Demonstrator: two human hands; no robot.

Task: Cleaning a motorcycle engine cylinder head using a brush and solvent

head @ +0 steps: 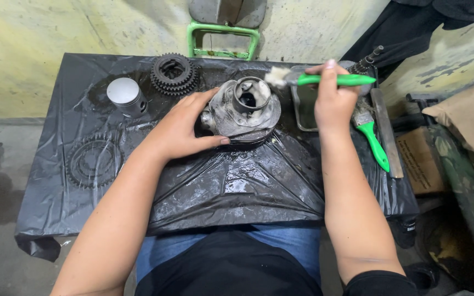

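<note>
My left hand (pixel 185 127) grips the side of a grey metal engine housing (pixel 248 108) with a round bore, resting on a table covered in wet black plastic sheet (pixel 231 181). My right hand (pixel 333 98) holds a green-handled paintbrush (pixel 325 79), its pale bristles pointing left just above the housing's right rim.
A silver piston (pixel 125 96) and a stack of dark gears (pixel 174 73) sit at the back left. A large sprocket (pixel 93 161) lies at the left. A second green brush (pixel 370 134), a flat metal bar (pixel 386 131) and a metal tray (pixel 304 107) lie at the right. Cardboard boxes (pixel 421 159) stand beside the table.
</note>
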